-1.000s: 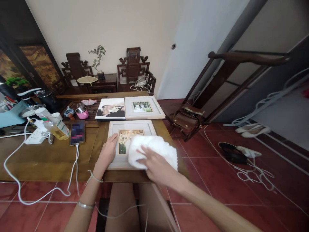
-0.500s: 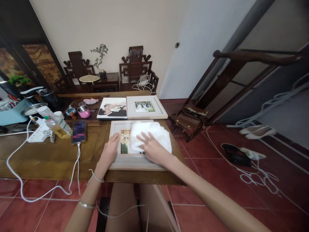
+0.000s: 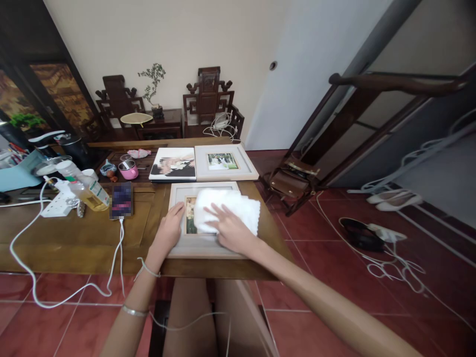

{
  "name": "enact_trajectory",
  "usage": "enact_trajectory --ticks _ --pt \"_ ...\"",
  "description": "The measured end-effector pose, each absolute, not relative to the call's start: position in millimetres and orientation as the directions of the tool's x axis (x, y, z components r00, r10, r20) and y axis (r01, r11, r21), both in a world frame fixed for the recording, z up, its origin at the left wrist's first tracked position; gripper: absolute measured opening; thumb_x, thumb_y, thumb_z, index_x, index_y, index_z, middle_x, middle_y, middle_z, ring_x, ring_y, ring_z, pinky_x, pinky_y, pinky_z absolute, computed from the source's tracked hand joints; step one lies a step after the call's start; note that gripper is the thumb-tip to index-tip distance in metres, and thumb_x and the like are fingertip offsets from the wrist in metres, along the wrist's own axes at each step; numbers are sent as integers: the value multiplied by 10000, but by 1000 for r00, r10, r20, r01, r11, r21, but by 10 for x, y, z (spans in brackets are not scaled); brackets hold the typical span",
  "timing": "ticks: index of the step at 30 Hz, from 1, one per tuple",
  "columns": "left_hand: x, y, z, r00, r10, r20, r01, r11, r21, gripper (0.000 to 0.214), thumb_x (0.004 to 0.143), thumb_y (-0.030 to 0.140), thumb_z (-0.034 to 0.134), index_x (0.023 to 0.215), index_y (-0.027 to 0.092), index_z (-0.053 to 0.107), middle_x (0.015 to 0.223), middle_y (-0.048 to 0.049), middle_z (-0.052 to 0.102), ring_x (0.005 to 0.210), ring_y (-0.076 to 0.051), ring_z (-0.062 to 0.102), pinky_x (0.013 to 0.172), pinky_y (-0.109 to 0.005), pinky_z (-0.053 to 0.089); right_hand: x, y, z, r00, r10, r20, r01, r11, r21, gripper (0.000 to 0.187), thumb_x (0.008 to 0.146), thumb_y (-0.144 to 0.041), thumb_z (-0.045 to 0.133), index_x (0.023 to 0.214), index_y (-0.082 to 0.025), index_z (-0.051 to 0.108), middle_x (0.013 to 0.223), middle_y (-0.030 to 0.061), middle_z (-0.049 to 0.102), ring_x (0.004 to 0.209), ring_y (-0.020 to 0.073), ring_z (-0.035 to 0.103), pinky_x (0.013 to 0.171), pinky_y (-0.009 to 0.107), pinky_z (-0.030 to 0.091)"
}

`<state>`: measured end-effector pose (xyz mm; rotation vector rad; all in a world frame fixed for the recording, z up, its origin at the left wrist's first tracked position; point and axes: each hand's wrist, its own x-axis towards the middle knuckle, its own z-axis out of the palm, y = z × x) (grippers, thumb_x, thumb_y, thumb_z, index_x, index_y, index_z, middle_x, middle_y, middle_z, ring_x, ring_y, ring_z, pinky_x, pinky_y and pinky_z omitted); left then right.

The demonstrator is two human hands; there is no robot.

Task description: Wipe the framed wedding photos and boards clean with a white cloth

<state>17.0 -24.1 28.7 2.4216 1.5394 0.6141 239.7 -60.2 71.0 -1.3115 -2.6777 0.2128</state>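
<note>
A light wooden picture frame [image 3: 174, 250] with a small photo [image 3: 191, 215] in its middle lies flat near the table's front edge. My left hand [image 3: 172, 225] rests on its left side, fingers stretched out along the border. A folded white cloth [image 3: 243, 208] covers the right part of the frame and some of the photo. On top of it, my right hand [image 3: 232, 229] presses down with fingers spread; its thumb is hard to make out. The frame's upper right corner is partly hidden by the cloth.
Behind lie another framed photo [image 3: 238, 171] and a white-edged photo panel [image 3: 173, 168]. To the left are a phone [image 3: 121, 201] on a white cable, an oil-coloured bottle [image 3: 94, 193], a power strip [image 3: 57, 206] and a pink cup [image 3: 128, 170]. A wooden chair with a brown bag [image 3: 288, 183] stands right.
My right hand and the white cloth have shifted slightly left across the frame, covering more of the photo. The left hand stays on the frame's left side.
</note>
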Motion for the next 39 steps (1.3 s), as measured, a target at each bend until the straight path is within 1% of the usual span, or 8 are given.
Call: enact_trajectory --ticks 4,9,16,19,24,29,34,39 --pt "158 -226 266 373 895 244 808 -442 389 688 706 -69 327 1339 168 453 1432 -95 433 1333 -189 377 1098 -407 346 2282 -163 676 -510 849 139 851 522 -62 523 727 -70 500 1237 -130 594 1514 120 251 1393 373 123 1098 600 106" --pt "162 -245 280 366 893 261 798 -446 406 667 720 -62 330 1335 161 461 1422 -107 444 1326 -201 389 1092 -414 355 2115 -269 842 -642 766 23 761 641 -101 517 751 -37 422 1231 -121 595 1483 125 329 1374 396 172 1051 649 178" --pt "182 -286 295 337 891 303 790 -443 425 604 777 -27 317 1334 153 462 1410 -105 461 1320 -199 402 1098 -402 350 2417 -1069 1197 -797 583 -161 602 741 -297 628 616 16 411 1139 -228 659 1449 26 402 1374 258 265 1076 508 300" --pt "185 -301 313 333 896 295 784 -436 441 606 766 -29 317 1325 144 476 1411 -103 460 1317 -199 406 1103 -396 350 2598 -1155 1212 -755 632 -176 650 682 -335 647 598 31 397 1100 -269 674 1439 -31 409 1374 199 271 1110 429 284" --pt "168 -299 335 329 897 296 751 -439 494 575 785 -5 323 1308 159 495 1390 -89 486 1299 -193 431 1119 -397 332 2484 -679 1003 -594 798 -99 803 581 -136 589 714 -9 411 1249 -179 588 1500 40 301 1395 325 171 1092 565 215" --pt "143 -282 306 329 860 389 679 -502 536 612 788 -20 285 1365 138 413 1436 -111 416 1353 -181 346 1145 -399 282 2055 -41 889 -532 846 24 846 533 -22 536 773 -44 436 1279 -174 555 1524 54 246 1382 406 118 1034 663 200" --pt "134 -277 287 221 855 469 680 -480 554 600 827 11 276 1412 137 320 1473 -137 333 1384 -189 280 1151 -399 251 1839 -107 839 -578 816 22 816 578 0 438 804 -59 423 1177 -157 630 1505 82 296 1361 456 131 983 725 202" --pt "146 -277 256 187 881 435 688 -433 582 539 852 57 302 1370 173 393 1451 -117 378 1368 -203 312 1139 -413 267 2006 -627 872 -736 675 -47 677 732 -79 479 760 -56 427 1176 -169 637 1506 51 298 1379 403 144 1036 669 205"
